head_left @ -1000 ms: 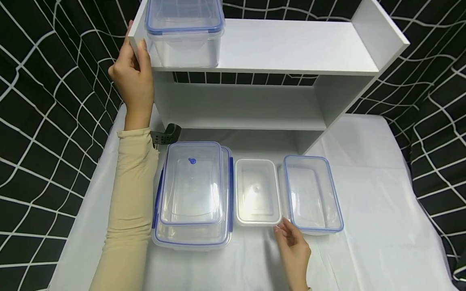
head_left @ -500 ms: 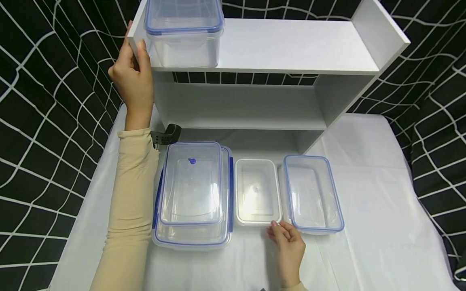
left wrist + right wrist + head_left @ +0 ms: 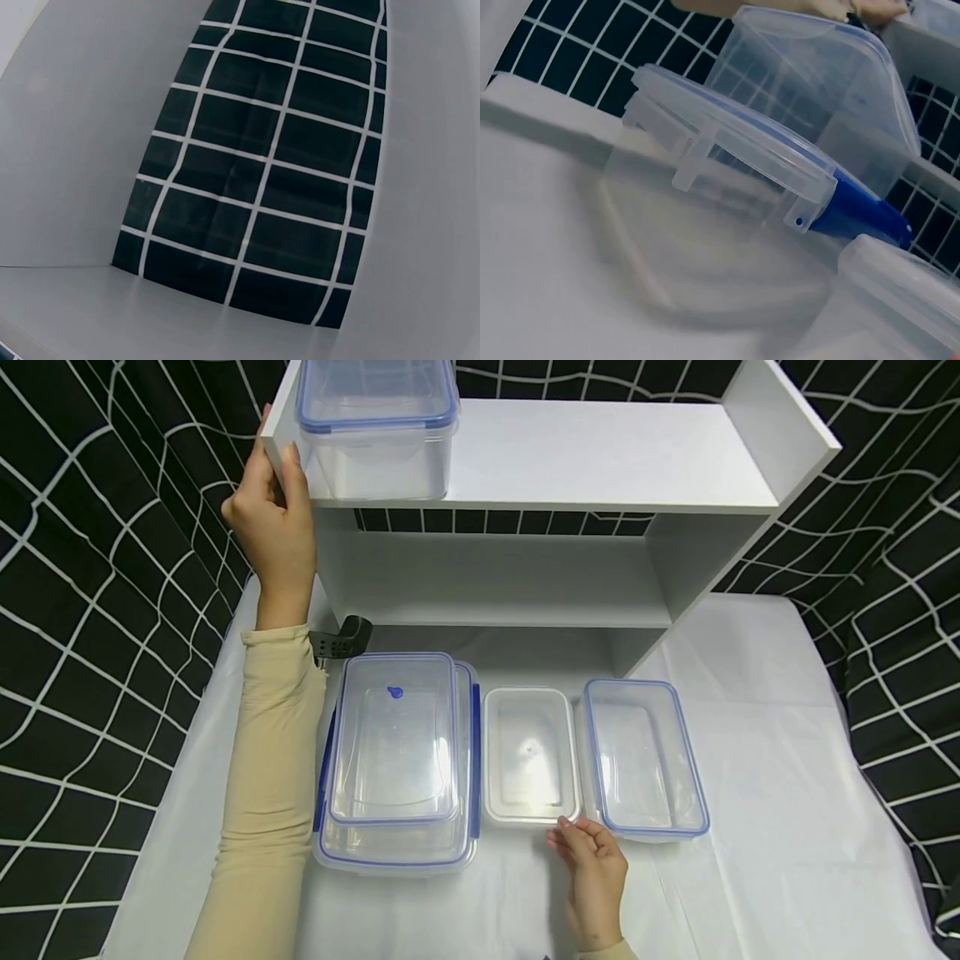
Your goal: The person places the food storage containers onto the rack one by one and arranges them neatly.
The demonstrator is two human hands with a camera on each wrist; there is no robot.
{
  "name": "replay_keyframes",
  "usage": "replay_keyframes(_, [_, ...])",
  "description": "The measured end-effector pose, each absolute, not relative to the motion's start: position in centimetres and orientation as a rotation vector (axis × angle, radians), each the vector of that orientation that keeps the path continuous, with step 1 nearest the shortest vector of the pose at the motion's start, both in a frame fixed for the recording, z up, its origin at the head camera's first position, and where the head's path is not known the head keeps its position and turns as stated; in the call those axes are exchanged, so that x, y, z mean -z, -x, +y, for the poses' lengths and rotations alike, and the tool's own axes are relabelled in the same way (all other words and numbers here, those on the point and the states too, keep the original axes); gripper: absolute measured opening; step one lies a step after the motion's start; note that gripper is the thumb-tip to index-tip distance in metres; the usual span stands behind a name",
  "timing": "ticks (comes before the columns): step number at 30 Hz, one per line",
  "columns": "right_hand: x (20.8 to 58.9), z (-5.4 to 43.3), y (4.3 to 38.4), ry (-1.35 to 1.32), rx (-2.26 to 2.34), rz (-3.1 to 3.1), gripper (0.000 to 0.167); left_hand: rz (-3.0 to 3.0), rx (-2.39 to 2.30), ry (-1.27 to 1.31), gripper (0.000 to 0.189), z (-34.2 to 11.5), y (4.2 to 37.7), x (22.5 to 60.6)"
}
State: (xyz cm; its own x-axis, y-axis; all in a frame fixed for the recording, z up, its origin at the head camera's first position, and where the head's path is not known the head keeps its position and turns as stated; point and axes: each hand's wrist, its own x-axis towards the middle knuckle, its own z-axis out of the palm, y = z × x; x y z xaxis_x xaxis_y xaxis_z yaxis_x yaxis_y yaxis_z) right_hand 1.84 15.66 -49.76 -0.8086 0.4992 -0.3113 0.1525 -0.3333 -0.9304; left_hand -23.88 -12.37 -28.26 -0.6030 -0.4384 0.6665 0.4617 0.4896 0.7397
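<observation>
My left hand (image 3: 273, 531) grips the front edge of the left side panel on a white shelf unit (image 3: 600, 452). Its thumb lies in front, with fingers round the outer side. In the head view my right hand (image 3: 596, 877) pinches the near right corner of a small clear food container with a whitish lid (image 3: 528, 752). That container stands between a stack of clear lidded containers with blue trim (image 3: 393, 743) and a blue-rimmed container (image 3: 641, 760). The right wrist view shows a big container with a blue latch (image 3: 862, 210) and part of the small container (image 3: 900, 281).
A tall clear container with a blue lid (image 3: 378, 435) sits at the left end of the top shelf. White cloth (image 3: 772, 760) covers the table. Black fabric with a white grid (image 3: 97, 652) surrounds the area. A black strap (image 3: 343, 639) is on my left wrist.
My right hand has shifted slightly left along the small container's front edge, its thumb now at the lid rim. Light on that lid has moved a little. The left hand stays put.
</observation>
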Motion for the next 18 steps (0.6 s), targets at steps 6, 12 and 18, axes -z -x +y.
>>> replay_keyframes(6, [49.5, 15.8, -1.87, 0.868, -2.326, -1.574, 0.008, -1.841, 1.232, 0.022, 0.033, -12.36, 23.85, 28.29])
replay_keyframes(12, [49.26, 15.88, -1.77, 0.865, -2.394, -1.458, 0.013, -1.838, 1.243, 0.014, 0.033, -12.37, 23.86, 28.16])
replay_keyframes(18, [49.22, 16.0, -1.73, 0.854, -2.445, -1.357, 0.021, -1.85, 1.233, 0.011, 0.034, -12.42, 23.66, 28.16])
